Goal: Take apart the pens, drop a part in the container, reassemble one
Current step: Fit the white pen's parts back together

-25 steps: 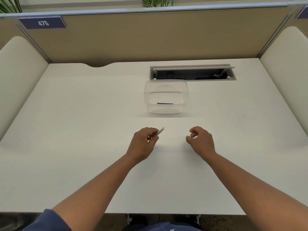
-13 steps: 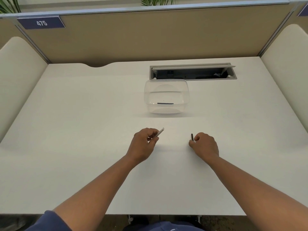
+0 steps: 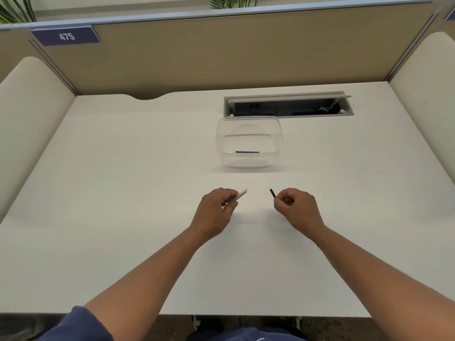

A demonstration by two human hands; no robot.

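My left hand [image 3: 216, 210] grips a white pen barrel [image 3: 240, 195], whose open end points up and to the right. My right hand [image 3: 296, 207] pinches a thin dark pen part [image 3: 272, 193] that sticks up toward the left from its fingers. The two tips are a short gap apart above the desk. Behind them stands a clear plastic container [image 3: 248, 124] with one dark pen part [image 3: 247, 152] lying on its bottom.
The white desk [image 3: 123, 193] has an open grey cable tray [image 3: 288, 104] at the back right, just behind the container. Beige partition walls close off the back and both sides.
My right hand picked up the dark pen part and lifted it up and inward toward the left hand. The left hand kept the white barrel nearly still.
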